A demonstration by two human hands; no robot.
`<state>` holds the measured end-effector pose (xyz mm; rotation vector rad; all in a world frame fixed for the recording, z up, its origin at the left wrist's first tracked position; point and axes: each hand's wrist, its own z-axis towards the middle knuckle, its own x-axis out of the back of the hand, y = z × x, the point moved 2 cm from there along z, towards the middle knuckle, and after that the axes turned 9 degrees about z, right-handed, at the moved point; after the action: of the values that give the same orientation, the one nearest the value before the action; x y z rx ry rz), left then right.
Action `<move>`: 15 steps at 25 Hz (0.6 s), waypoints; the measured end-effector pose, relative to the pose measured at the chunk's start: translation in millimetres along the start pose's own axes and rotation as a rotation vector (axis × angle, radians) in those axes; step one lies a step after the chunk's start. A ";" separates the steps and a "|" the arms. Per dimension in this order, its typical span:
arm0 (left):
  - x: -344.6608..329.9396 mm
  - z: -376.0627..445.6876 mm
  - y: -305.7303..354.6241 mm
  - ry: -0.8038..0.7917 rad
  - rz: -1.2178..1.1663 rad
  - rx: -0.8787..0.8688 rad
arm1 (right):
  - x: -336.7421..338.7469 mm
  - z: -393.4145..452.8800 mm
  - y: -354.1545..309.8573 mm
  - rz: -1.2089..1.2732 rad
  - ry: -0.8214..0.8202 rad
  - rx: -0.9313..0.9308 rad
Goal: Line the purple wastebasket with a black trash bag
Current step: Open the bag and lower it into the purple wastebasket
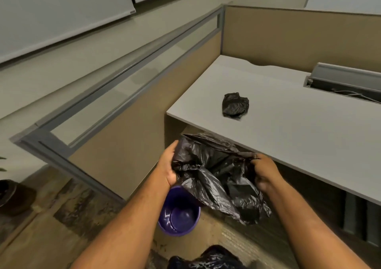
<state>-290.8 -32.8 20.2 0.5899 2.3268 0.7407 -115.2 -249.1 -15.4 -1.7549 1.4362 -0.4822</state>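
A person's two bare arms reach in from the bottom of the frame, holding a black bag [216, 178] in mid-air at lower centre. The left hand [168, 165] grips the bag's left edge, fingers curled into the crumpled plastic with the thumb on top. The right hand [266, 173] is closed on the right edge, pinching a gathered fold at its upper corner. Between the hands the bag's mouth is stretched partly open, and its loose body sags toward the lower right.

The purple bin [178, 213] stands on the floor just below the left wrist, at lower centre of the frame. It is upright, unlined, its glossy inside bare. The bag's hanging part overlaps the bin's upper right rim in this view; whether they touch cannot be told.

A white desk [288, 107] fills the right half of the frame, with a second, balled-up black bag [235, 104] lying on it right of centre. A tan partition [132, 120] with a grey frame runs diagonally across the left. More black plastic [206, 258] shows at the bottom edge.
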 end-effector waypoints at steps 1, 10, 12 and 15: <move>15.7 -1.2 5.6 0.001 -0.001 -0.017 | -9.3 -4.8 10.1 0.033 0.014 -0.011; 127.3 -5.8 19.9 0.260 0.277 0.023 | -37.7 -66.9 69.5 0.062 0.144 -0.006; 143.2 -5.2 18.8 0.288 0.244 0.025 | -32.0 -71.8 74.7 0.006 0.186 0.103; 156.7 -5.3 15.0 0.326 0.200 0.043 | -25.0 -78.7 80.4 -0.121 0.162 0.253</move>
<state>-402.1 65.3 -32.7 0.7784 2.6128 0.9401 -229.9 -255.0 -24.9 -1.6338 1.3173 -0.8491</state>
